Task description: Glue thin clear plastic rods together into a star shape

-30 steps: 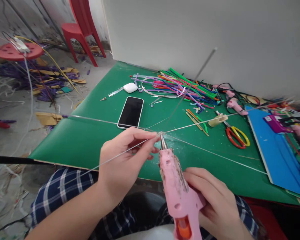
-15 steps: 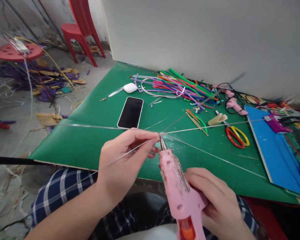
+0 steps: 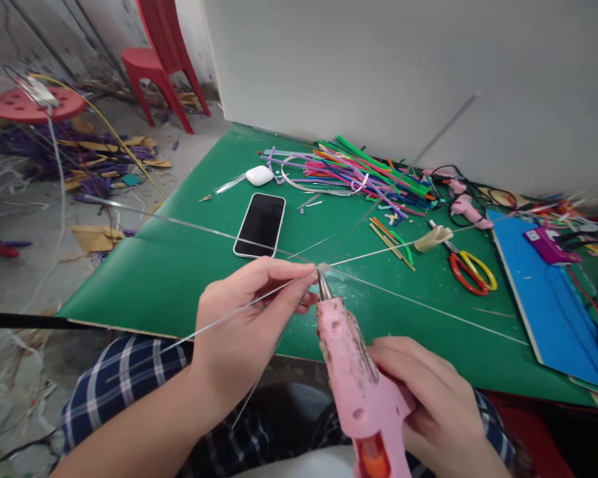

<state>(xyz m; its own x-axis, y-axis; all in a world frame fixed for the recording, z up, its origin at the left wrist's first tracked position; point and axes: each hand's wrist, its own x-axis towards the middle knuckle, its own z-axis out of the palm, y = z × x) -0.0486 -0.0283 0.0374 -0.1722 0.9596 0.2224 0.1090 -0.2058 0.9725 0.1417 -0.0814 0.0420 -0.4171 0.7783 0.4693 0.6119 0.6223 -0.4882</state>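
Observation:
Several thin pale wires (image 3: 403, 248) radiate from a joint that my left hand (image 3: 252, 312) pinches between thumb and fingertips. They fan out to the left, the right, toward the wall and back toward my lap. My right hand (image 3: 428, 392) is wrapped round the handle of a pink hot glue gun (image 3: 351, 372), which is crusted with old glue along its barrel. Its metal nozzle touches or nearly touches the joint of the wires, right beside my left fingertips. An orange part shows in the opening of the gun's body.
On the green table (image 3: 179, 279) lie a phone (image 3: 260, 226), a white case (image 3: 259, 175), a pile of coloured pipe cleaners (image 3: 349, 169) and scissors (image 3: 473, 271). A blue board (image 3: 543, 312) is at the right, with more pink glue guns (image 3: 466, 209) and cables behind.
The wires have turned about their joint: the left one has swung toward the wall and the far one stands higher. Both hands and the glue gun have stayed nearly in place.

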